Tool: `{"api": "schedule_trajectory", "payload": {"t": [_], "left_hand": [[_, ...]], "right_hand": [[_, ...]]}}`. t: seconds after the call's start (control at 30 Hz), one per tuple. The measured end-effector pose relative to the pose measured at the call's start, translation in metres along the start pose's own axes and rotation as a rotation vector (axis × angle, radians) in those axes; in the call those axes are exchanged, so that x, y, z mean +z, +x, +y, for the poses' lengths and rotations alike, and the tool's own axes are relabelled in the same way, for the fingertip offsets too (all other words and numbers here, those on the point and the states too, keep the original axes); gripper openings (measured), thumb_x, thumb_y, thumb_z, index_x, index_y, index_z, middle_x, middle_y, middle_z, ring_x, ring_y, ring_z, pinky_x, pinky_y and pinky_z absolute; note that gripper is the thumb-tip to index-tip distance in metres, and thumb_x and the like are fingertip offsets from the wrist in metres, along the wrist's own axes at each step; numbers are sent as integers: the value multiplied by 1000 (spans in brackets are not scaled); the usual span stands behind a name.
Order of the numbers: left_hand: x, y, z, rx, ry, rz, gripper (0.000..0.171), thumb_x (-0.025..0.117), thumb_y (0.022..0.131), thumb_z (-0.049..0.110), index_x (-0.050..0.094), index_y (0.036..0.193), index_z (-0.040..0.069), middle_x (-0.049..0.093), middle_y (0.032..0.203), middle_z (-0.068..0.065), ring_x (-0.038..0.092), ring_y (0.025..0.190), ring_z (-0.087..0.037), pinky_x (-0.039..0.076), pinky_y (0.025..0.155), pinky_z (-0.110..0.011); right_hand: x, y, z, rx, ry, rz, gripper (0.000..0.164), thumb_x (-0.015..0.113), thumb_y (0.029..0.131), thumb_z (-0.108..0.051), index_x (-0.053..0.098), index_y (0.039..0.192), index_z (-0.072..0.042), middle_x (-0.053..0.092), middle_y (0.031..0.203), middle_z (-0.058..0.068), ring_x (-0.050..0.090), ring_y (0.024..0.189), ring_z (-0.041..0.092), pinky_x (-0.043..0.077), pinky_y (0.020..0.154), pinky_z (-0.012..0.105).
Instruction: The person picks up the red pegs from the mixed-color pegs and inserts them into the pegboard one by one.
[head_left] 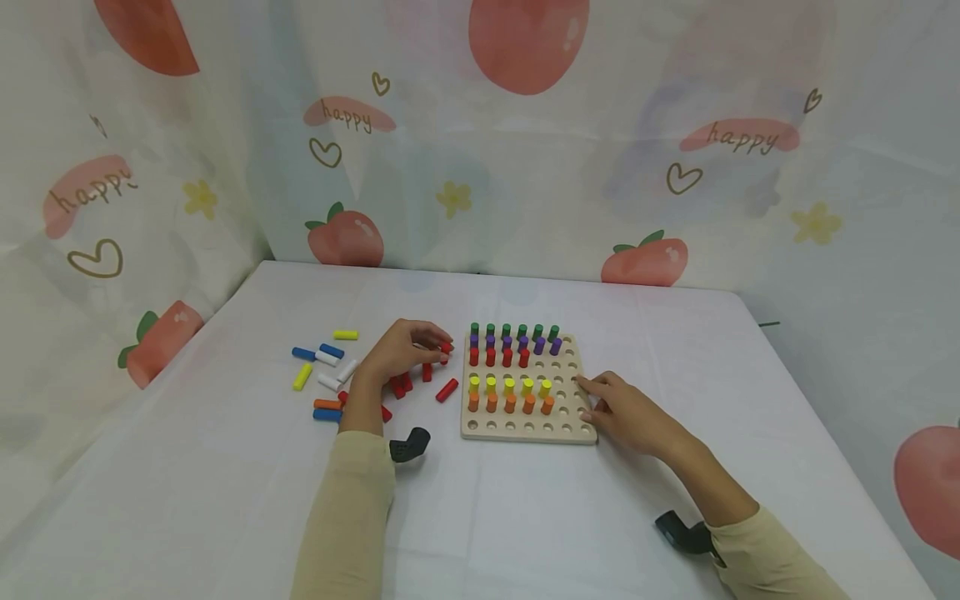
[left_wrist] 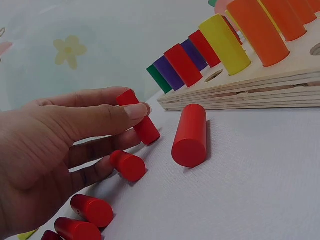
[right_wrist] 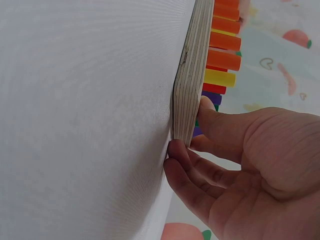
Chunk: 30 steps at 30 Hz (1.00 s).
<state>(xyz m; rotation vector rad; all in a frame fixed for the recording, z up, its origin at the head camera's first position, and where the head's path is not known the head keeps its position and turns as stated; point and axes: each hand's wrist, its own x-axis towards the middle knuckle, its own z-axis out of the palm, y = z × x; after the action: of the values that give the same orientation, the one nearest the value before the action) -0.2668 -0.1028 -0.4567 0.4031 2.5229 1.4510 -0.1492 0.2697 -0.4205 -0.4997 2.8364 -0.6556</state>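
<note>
A wooden pegboard (head_left: 528,439) bears rows of upright pegs: green at the back, then purple, red, yellow and orange toward the front. Left of it, my left hand (head_left: 400,350) pinches a red peg (left_wrist: 146,131) between thumb and fingers, the peg tilted close over the cloth. Loose red pegs lie under and beside that hand, one red peg (left_wrist: 190,136) between it and the board. At the board's right side, my right hand (head_left: 636,418) grips the edge, thumb (right_wrist: 206,112) on the upper side and fingers against the side wall.
Left of the left hand lie scattered pegs: a yellow peg (head_left: 346,335), a blue peg (head_left: 303,354), a white peg (head_left: 347,371), an orange peg (head_left: 327,404) and others. White cloth (head_left: 525,517) covers the table. A printed curtain (head_left: 525,183) stands behind it.
</note>
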Motion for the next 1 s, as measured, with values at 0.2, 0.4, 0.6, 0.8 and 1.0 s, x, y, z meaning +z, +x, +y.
{"api": "schedule_trajectory", "payload": {"t": [0.2,0.4,0.6,0.8,1.0], "left_hand": [[1,0,1,-22,19,-2,21,81,92,13,79,111,20,73,104,4,64,101,-23,53,91,-40],[1,0,2,-28,25,0,20,81,92,13,79,111,20,73,105,3,64,101,-23,54,91,-41],[-2,-2,11,-17,33,17,22,80,94,15,78,114,21,72,109,3,63,105,-23,54,91,-42],[-3,-3,17,4,24,39,23,78,95,15,77,117,22,72,111,3,63,107,-22,55,88,-40],[-2,-1,23,51,-6,43,25,78,95,19,76,120,21,73,110,4,65,106,-21,57,88,-39]], "right_hand": [[-1,0,-1,4,1,0,59,73,98,-15,50,148,6,58,119,16,54,87,18,52,74,32],[0,-1,-1,0,-1,7,58,73,98,-15,51,148,6,58,118,15,54,86,17,52,73,32],[0,0,-1,2,-4,7,58,73,98,-15,50,148,7,58,119,16,54,87,18,52,74,32],[0,0,-1,1,-11,12,58,73,98,-15,51,147,6,58,120,17,54,86,17,52,74,32],[0,-2,-1,7,-6,8,58,73,98,-15,51,147,6,58,118,16,54,86,18,52,74,32]]}}
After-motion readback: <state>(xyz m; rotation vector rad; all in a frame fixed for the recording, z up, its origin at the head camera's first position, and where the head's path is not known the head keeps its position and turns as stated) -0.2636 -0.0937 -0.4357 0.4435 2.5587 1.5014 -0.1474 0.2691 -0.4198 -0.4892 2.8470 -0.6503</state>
